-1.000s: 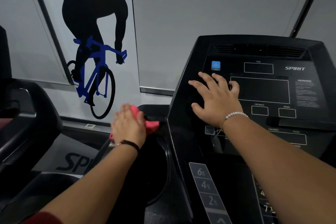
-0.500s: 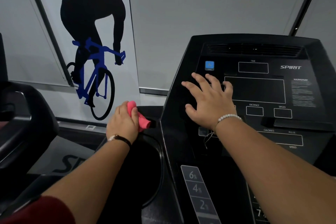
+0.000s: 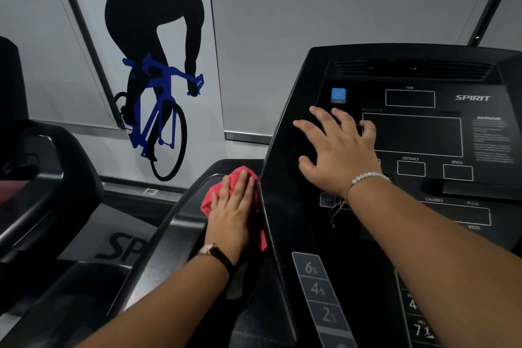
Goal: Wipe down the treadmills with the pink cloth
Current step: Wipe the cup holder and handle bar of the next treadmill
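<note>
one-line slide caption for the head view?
Left hand presses the pink cloth flat beside the treadmill console while the right hand rests spread on its panel.

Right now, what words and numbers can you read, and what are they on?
On the black treadmill console:
"SPIRIT"
"TIME"
"DISTANCE"
"SPEED"
"CALORIES"
"PULSE"
"6%", "4%", "2%" on the grey incline keys
Warning text: too small to read.
On the lower grey treadmill cover: "SP", rest hidden.
</note>
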The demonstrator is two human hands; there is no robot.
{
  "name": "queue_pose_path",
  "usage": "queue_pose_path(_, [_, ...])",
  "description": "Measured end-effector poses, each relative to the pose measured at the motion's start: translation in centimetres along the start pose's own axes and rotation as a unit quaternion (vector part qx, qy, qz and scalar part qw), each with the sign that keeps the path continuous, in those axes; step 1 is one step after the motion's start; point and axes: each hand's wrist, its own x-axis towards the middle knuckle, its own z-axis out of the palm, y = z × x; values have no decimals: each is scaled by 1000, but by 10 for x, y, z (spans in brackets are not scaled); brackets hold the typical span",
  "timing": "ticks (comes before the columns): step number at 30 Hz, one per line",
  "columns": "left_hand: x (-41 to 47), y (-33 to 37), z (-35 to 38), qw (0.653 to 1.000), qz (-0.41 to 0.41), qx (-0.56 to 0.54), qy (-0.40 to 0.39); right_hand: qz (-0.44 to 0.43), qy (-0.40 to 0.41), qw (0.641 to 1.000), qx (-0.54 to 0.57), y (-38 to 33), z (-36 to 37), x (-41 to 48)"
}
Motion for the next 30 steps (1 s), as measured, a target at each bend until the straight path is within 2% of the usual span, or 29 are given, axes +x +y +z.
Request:
queue_pose_path(2, [-1,-11,-1,1000,11,-28,-8,0,0,1000,-3,0,1,0])
queue_pose_path(5, [9,-37,-10,996,75,33,36,-1,2,1000,0,0,1,0])
queue_pose_path(7, [24,-43,-16,997,39,50,40,1,2,1000,1,0,1,0])
queue_pose_path(12, [69,-27,-30,990,-127,25,55,4,-1,1000,-2,0,0,0])
queue_pose_path(14, [77,-14,-29,985,-156,43,59,6,-2,1000,-2,0,0,1])
queue_pose_path(18, [64,3,-15,989,-118,12,86,8,3,1000,-3,0,1,0])
queue_pose_path(22, [46,-7,-13,996,-47,-5,69,6,6,1000,-6,-2,1,1])
queue_pose_path(25, [22,1,-8,991,-34,-94,90,8,8,1000,-12,-1,1,0])
queue_pose_path(28, [5,11,-6,967,-89,-218,99,10,7,1000,-14,-1,1,0])
queue_pose_path(30, [-6,18,-9,938,-143,-305,86,8,5,1000,-17,-2,1,0])
